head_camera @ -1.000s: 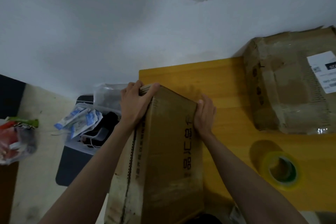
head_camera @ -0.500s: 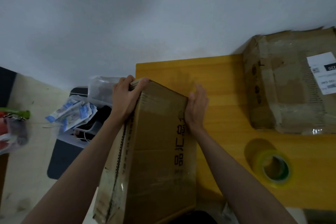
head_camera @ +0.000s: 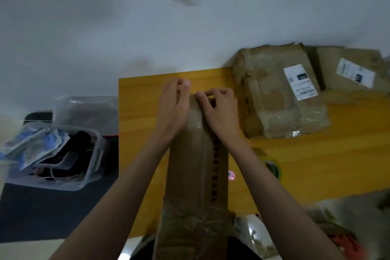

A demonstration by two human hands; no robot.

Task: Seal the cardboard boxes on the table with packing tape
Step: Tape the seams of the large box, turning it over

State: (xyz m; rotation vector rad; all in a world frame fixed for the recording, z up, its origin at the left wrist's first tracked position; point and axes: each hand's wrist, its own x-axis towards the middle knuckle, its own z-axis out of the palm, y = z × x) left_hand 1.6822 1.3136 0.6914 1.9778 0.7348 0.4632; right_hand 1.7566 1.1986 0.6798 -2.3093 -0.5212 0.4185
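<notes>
Head view: long cardboard box [head_camera: 196,167] lies on the yellow tabletop [head_camera: 316,164], running from 6 to 12 o'clock. Clear tape already shows along its top seam and crumpled at the near end; far end appears unfinished. Left hand [head_camera: 172,112] lies flat on the far end, fingers straight. Right hand [head_camera: 219,112], fingers curled, pinches at the far edge, probably a tape end. Tape roll [head_camera: 272,168] at 3 o'clock, half hidden by the right forearm. Two taped, labelled boxes [head_camera: 274,95] at 2 o'clock.
</notes>
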